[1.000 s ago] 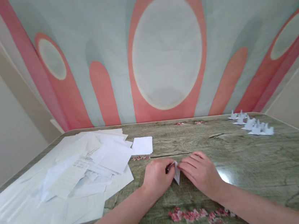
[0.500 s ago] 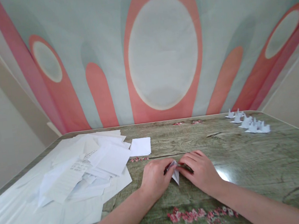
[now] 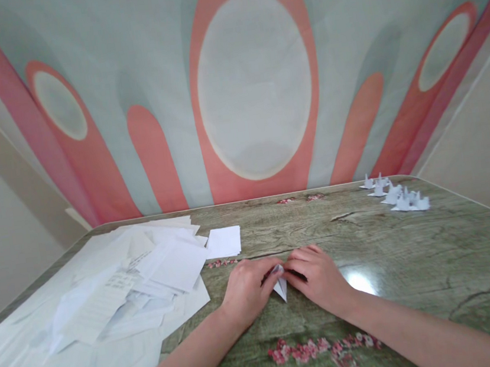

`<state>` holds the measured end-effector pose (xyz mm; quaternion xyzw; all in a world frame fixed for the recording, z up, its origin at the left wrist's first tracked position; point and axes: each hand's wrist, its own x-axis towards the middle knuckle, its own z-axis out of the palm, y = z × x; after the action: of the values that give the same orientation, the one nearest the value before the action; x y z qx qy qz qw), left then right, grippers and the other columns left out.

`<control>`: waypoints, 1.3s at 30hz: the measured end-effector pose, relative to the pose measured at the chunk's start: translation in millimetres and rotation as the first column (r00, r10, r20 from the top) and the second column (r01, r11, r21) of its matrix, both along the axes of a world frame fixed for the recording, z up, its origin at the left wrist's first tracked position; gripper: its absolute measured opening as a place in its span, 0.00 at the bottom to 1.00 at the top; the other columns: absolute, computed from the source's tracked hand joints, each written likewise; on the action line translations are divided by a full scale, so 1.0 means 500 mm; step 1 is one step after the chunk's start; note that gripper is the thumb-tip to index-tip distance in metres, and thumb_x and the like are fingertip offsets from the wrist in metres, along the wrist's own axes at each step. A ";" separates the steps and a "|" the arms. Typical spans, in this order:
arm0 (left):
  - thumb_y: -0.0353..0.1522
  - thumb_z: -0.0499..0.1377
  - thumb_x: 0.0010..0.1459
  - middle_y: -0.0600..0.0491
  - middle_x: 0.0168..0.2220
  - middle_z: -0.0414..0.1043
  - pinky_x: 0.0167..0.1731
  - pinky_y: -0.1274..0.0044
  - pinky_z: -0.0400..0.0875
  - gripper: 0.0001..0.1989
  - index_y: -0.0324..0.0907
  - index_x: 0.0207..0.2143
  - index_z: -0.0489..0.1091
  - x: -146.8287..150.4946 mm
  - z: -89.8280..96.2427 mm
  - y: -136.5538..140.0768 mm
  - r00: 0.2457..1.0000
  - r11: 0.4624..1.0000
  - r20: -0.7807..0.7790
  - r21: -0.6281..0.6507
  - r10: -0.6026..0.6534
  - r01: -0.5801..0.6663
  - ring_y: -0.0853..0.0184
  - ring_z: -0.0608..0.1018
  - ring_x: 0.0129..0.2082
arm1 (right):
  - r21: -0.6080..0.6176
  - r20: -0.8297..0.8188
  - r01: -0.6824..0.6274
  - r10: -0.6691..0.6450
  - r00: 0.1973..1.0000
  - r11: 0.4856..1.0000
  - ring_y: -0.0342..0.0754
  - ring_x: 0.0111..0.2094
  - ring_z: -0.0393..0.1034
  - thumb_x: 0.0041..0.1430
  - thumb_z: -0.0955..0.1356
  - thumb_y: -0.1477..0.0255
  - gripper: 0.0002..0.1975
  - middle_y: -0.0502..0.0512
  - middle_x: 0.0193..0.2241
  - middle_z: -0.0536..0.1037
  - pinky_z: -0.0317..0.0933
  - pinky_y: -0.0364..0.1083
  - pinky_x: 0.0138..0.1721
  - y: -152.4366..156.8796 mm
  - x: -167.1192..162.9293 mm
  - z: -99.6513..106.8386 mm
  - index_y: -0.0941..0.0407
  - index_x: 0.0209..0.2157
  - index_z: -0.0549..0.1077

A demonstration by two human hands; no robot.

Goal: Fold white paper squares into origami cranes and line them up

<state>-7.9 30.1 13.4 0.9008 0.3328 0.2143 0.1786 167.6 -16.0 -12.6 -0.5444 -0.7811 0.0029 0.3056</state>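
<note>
Head view: The table [image 3: 423, 251] shows its far edge, rounded at both corners, close before the printed backdrop [image 3: 267, 188]. Its right edge slants out of frame. Wood grain separates the right hand [image 3: 319, 281] from a row of small folded paper pieces [image 3: 393, 195], well apart near the far right corner. On the left side, a spread pile of paper [image 3: 104, 314] reaches near the left forearm; a small stack of white squares [image 3: 224, 241] sits just beside the pile, beyond the hands. The folded paper [image 3: 281, 289] is at centre, between the hands, its point towards the wearer. The left hand [image 3: 247, 290] pinches it between thumb and fingers; the right fingertips close in on its right side, exact contact unclear. Fingers cover its upper part. The pile is cut off at left, both forearms below. Writing on the sheets is illegible.
</note>
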 end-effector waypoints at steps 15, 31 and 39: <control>0.35 0.53 0.59 0.56 0.31 0.73 0.37 0.77 0.61 0.08 0.44 0.34 0.71 0.002 -0.003 0.017 1.000 1.000 0.019 -0.023 -0.009 0.010 0.67 0.72 0.34 | 0.012 0.035 0.001 -0.001 0.999 1.000 0.45 0.32 0.64 0.59 0.64 0.69 0.08 0.50 0.27 0.72 0.51 0.47 0.39 0.004 -0.002 0.002 0.55 0.28 0.72; 0.33 0.47 0.62 0.53 0.41 0.74 0.43 0.74 0.64 0.14 0.46 0.48 0.66 -0.004 0.002 0.005 1.000 0.999 -0.009 0.032 -0.019 0.019 0.65 0.74 0.40 | -0.025 -0.009 0.012 -0.012 1.000 1.000 0.45 0.33 0.65 0.58 0.65 0.71 0.06 0.50 0.27 0.72 0.51 0.46 0.39 0.004 0.005 0.001 0.54 0.30 0.73; 0.29 0.50 0.59 0.55 0.36 0.74 0.39 0.75 0.64 0.11 0.46 0.43 0.67 -0.003 0.001 0.008 0.996 0.997 -0.081 0.078 -0.023 0.029 0.66 0.74 0.36 | -0.041 -0.017 -0.008 0.007 1.000 0.999 0.45 0.33 0.66 0.58 0.65 0.68 0.07 0.50 0.28 0.73 0.51 0.47 0.39 -0.002 0.005 0.009 0.54 0.32 0.74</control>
<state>-9.5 34.1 13.7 0.9192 0.3194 0.1886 0.1320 170.3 -17.1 -8.2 -0.5476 -0.7802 0.0247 0.3012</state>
